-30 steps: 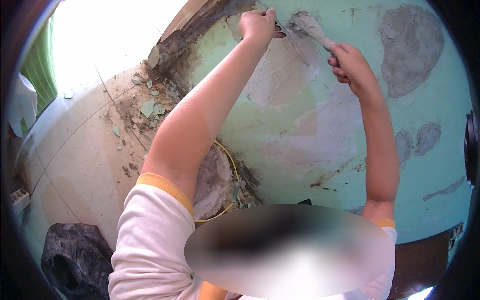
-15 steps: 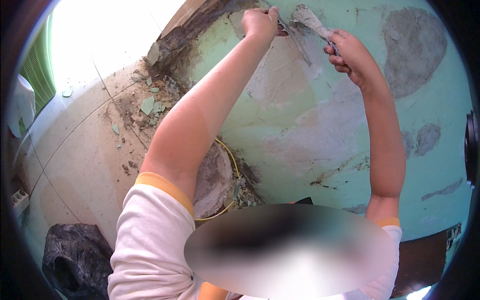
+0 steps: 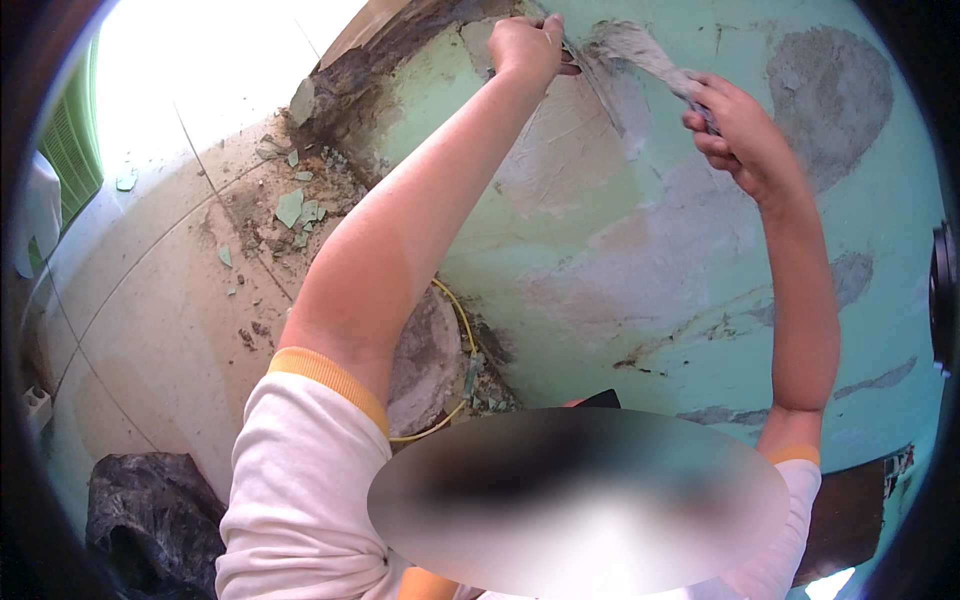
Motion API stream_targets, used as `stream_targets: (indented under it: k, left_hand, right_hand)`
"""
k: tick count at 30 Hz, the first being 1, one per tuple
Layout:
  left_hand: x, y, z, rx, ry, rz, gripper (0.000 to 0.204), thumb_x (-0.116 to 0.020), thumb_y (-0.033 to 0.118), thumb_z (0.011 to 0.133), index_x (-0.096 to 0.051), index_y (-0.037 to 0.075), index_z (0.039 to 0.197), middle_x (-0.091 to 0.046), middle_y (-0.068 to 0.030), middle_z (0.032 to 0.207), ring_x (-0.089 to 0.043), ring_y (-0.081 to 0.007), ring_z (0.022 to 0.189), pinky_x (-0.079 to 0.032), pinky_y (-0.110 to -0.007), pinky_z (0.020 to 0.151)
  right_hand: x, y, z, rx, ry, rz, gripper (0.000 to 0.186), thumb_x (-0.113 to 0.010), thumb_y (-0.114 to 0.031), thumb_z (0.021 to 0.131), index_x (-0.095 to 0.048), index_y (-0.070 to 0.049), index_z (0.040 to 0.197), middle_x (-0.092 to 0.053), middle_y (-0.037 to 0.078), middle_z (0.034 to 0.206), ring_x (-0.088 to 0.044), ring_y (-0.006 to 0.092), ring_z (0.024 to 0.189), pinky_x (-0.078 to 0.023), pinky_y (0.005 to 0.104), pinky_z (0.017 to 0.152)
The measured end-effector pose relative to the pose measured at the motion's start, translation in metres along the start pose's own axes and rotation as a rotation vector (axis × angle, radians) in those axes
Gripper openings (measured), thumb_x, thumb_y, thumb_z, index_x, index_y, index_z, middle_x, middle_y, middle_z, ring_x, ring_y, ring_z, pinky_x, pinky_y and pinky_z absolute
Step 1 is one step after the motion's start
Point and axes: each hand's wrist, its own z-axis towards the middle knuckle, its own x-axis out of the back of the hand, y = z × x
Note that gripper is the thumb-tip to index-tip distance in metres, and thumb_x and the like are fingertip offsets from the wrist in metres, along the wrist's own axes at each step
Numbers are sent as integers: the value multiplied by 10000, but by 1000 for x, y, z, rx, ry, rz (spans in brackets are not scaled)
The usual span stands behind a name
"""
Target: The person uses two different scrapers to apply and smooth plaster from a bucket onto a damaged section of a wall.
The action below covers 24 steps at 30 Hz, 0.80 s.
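My right hand [image 3: 735, 130] is closed around the handle of a putty knife [image 3: 640, 48] smeared with pale grey plaster. Its blade points up and left against the green wall [image 3: 480, 235]. Further left, my left hand [image 3: 525, 48] grips a thin, flat grey plate [image 3: 602, 95], seen nearly edge-on beside the wall; my fingers hide much of it. Around and below both hands, the wall carries pale smeared patches [image 3: 640, 265]. A rough, round grey patch [image 3: 832, 95] lies right of my right hand.
Green paint chips [image 3: 289, 207] and dirt litter the tiled floor [image 3: 150, 300] along the broken wall base [image 3: 340, 90]. Under my left arm is a round plaster-crusted container [image 3: 425, 360] with a yellow handle. A black plastic bag [image 3: 155, 520] lies lower left, a green basket [image 3: 82, 150] upper left.
My right hand has moved right and slightly down with the putty knife, its blade sliding a little right along the wall. My left hand stays almost in place.
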Motion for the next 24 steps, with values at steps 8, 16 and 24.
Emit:
stream_targets:
  k: [8, 16, 24]
  left_hand:
    - [-2, 2, -2, 16, -5, -8, 385, -660, 160, 989, -623, -200, 1121, -715, -237, 929, -756, -335, 733, -680, -402, 662]
    - [1, 1, -2, 19, -10, 32, 378, -666, 163, 988, -632, -188, 1122, -717, -240, 929, -757, -335, 736, -677, -403, 664]
    - [5, -13, 14, -78, -56, 26, 356, -647, 197, 1003, -658, -146, 1095, -722, -195, 904, -748, -296, 742, -654, -372, 663]
  right_hand:
    - [19, 12, 11, 1, 84, -161, 374, -503, -263, 1025, -528, -66, 1342, -503, -51, 759, -357, 20, 487, -242, 203, 417]
    - [5, 4, 8, 27, -62, -124, 382, -527, -301, 1020, -542, -90, 1338, -502, -63, 742, -353, 11, 484, -248, 200, 422]
    - [61, 8, 41, 41, -42, -403, 363, -560, -354, 1015, -586, -101, 1275, -528, -63, 731, -391, -1, 488, -255, 183, 418]
